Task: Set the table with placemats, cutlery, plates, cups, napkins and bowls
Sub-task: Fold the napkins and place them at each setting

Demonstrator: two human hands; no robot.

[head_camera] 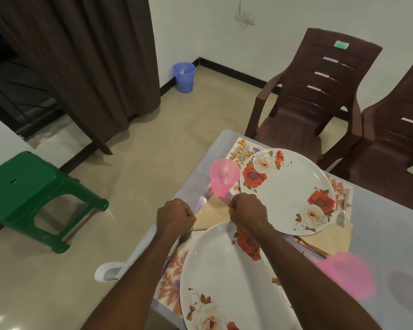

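A beige napkin point(212, 214) lies on the table between two rose-patterned plates. My left hand point(174, 216) pinches its left edge and my right hand point(247, 210) pinches its right side. The far plate point(289, 189) sits on a floral placemat point(239, 146) with cutlery point(240, 154) at its left and a fork point(342, 210) at its right. The near plate point(224, 277) lies on another placemat point(171, 282), with a fork point(185, 234) partly hidden under my left wrist. A pink cup point(222, 177) stands just beyond my hands. A second pink cup point(348, 277) stands blurred at the right.
Two brown plastic chairs point(320, 91) stand behind the table's far side. A green stool point(31, 194) is on the floor at left. A blue bin point(184, 76) sits in the corner. A white cloth point(119, 265) hangs over the table's left edge.
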